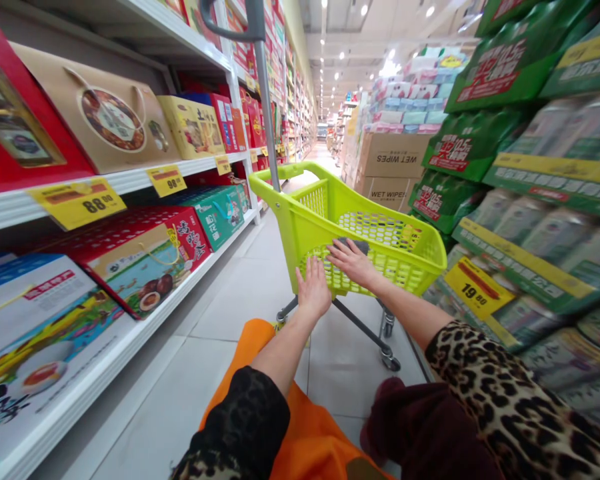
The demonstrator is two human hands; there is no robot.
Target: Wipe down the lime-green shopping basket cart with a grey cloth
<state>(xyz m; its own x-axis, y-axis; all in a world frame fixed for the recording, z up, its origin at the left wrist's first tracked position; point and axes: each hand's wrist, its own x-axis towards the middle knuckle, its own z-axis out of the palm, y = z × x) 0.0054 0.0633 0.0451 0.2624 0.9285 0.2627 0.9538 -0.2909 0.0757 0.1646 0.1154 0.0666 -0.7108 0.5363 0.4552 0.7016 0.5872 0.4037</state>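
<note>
A lime-green plastic shopping cart (300, 217) stands side-on in front of me, with perforated walls and a grey handle post (267, 107). My left hand (314, 288) lies with fingers stretched against the lower near wall of its basket, nothing in it. Just to the right, my right hand (353, 263) presses a dark grey cloth (357, 245) to the same wall. Most of the cloth is hidden beneath the fingers. A swivel caster (391, 362) on the dark metal frame touches the floor below.
Shelves (190, 277) of gift boxes with yellow price tags line the left. Stacked drink packs (540, 247) rise close on the right. Wet wipes cartons (395, 163) stand behind the cart. Orange cloth (260, 347) covers my lap above the tiled floor (200, 370).
</note>
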